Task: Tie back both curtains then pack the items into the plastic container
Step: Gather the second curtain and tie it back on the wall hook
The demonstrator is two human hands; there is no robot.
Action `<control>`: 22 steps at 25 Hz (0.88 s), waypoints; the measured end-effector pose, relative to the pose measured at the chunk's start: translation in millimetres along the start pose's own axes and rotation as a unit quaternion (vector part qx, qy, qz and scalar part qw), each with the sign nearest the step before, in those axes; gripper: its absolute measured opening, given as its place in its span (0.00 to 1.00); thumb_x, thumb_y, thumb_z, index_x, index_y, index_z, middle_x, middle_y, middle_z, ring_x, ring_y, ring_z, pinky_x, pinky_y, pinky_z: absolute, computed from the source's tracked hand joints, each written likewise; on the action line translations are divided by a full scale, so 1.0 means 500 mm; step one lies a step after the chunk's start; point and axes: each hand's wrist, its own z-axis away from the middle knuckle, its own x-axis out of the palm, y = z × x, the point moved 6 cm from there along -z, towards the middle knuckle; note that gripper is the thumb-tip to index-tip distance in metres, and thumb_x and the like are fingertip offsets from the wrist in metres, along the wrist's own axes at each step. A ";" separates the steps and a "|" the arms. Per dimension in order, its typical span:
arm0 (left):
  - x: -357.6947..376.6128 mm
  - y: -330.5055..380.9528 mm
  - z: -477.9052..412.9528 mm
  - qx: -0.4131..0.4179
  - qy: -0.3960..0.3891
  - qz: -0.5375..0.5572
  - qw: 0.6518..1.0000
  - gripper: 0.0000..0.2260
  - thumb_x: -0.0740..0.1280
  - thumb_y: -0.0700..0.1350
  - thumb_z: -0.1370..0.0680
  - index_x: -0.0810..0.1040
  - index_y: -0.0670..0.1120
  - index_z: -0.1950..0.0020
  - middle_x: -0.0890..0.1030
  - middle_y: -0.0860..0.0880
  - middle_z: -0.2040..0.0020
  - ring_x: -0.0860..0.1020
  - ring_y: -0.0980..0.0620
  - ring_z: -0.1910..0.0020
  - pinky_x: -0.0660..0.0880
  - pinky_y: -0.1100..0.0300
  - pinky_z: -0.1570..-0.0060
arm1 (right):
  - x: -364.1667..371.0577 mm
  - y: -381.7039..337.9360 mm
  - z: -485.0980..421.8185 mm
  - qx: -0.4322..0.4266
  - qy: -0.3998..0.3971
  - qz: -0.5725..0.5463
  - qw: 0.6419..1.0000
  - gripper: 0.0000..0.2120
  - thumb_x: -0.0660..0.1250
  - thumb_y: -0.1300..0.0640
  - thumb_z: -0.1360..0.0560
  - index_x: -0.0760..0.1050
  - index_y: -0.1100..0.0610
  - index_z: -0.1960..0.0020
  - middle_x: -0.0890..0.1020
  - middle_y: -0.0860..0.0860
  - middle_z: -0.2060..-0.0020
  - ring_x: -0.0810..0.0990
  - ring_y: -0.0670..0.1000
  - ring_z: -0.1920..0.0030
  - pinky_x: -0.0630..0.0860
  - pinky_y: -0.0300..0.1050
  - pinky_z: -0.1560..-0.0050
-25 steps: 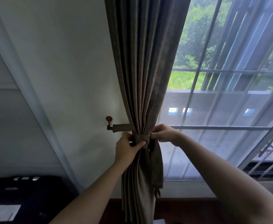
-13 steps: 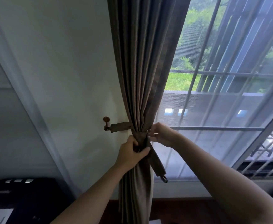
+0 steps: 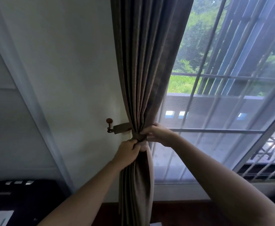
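Note:
A brown curtain [image 3: 143,66] hangs gathered at the left side of the window. A matching fabric tieback [image 3: 121,128] runs from a wall hook [image 3: 109,123] and wraps round the bunched curtain. My left hand [image 3: 126,152] grips the curtain and the band just below the wrap. My right hand [image 3: 158,133] pinches the tieback at the curtain's right side. The loose end of the tieback is hidden behind my hands and the folds.
A window [image 3: 228,95] with a sheer screen and bars fills the right. A white wall [image 3: 68,79] is on the left. A black device [image 3: 24,201] sits at the lower left, with a dark wooden surface [image 3: 174,212] below the curtain.
The tieback's hanging end with its ring has been pulled in and no longer dangles below my hands. My left hand has shifted slightly lower on the curtain.

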 end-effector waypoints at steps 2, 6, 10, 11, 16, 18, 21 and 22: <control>-0.016 -0.006 -0.006 0.024 -0.080 -0.027 0.996 0.08 0.57 0.42 0.20 0.73 0.43 0.57 0.76 0.47 0.63 0.73 0.52 0.67 0.65 0.61 0.67 | 0.000 -0.014 0.006 -0.049 0.055 0.173 0.982 0.29 0.75 0.39 0.41 0.79 0.56 0.47 0.83 0.51 0.53 0.80 0.51 0.51 0.79 0.47 0.48; -0.048 -0.029 -0.028 0.069 -0.117 -0.030 0.990 0.11 0.57 0.47 0.19 0.75 0.42 0.48 0.80 0.45 0.54 0.78 0.48 0.55 0.73 0.55 0.55 | -0.013 -0.051 0.021 -0.188 0.237 0.318 0.898 0.20 0.69 0.40 0.31 0.78 0.56 0.51 0.79 0.54 0.57 0.78 0.55 0.52 0.71 0.43 0.58; -0.071 -0.028 -0.060 0.120 -0.110 -0.066 0.984 0.12 0.54 0.50 0.19 0.74 0.47 0.43 0.81 0.45 0.50 0.79 0.46 0.52 0.76 0.53 0.52 | 0.000 0.005 0.013 -0.201 0.149 0.154 0.956 0.16 0.70 0.46 0.29 0.74 0.53 0.46 0.81 0.50 0.54 0.80 0.49 0.52 0.77 0.38 0.54; -0.071 -0.025 -0.063 0.120 -0.115 -0.055 0.985 0.12 0.54 0.50 0.18 0.73 0.46 0.43 0.80 0.46 0.52 0.79 0.47 0.54 0.75 0.55 0.55 | 0.011 0.019 0.016 -0.198 0.112 0.102 0.968 0.18 0.72 0.48 0.30 0.71 0.52 0.44 0.81 0.48 0.53 0.80 0.45 0.51 0.76 0.33 0.55; -0.058 -0.058 -0.061 0.087 -0.146 0.088 0.982 0.08 0.56 0.51 0.19 0.74 0.59 0.52 0.74 0.52 0.68 0.71 0.56 0.73 0.67 0.64 0.75 | 0.014 0.011 0.005 -0.198 0.236 0.180 0.934 0.30 0.76 0.41 0.38 0.71 0.53 0.43 0.81 0.47 0.56 0.79 0.45 0.57 0.71 0.35 0.61; -0.078 -0.073 -0.073 0.122 -0.172 0.057 0.976 0.07 0.61 0.47 0.20 0.73 0.57 0.56 0.78 0.50 0.66 0.76 0.55 0.72 0.71 0.65 0.73 | 0.013 -0.004 0.001 -0.197 0.286 0.226 0.910 0.25 0.73 0.42 0.34 0.72 0.57 0.45 0.81 0.49 0.59 0.80 0.50 0.58 0.69 0.38 0.63; -0.131 -0.095 -0.105 0.159 -0.211 -0.074 0.962 0.01 0.65 0.45 0.22 0.77 0.51 0.52 0.81 0.50 0.59 0.78 0.59 0.64 0.72 0.69 0.63 | 0.014 -0.006 0.003 -0.205 0.298 0.232 0.903 0.18 0.69 0.47 0.29 0.73 0.59 0.46 0.80 0.50 0.61 0.80 0.54 0.58 0.68 0.38 0.66; -0.145 -0.101 -0.113 0.176 -0.214 -0.120 0.953 0.04 0.65 0.46 0.22 0.77 0.48 0.50 0.80 0.49 0.58 0.77 0.58 0.63 0.71 0.68 0.62 | 0.017 -0.005 0.004 -0.205 0.304 0.234 0.901 0.17 0.69 0.48 0.29 0.73 0.59 0.47 0.80 0.51 0.62 0.79 0.54 0.59 0.69 0.39 0.65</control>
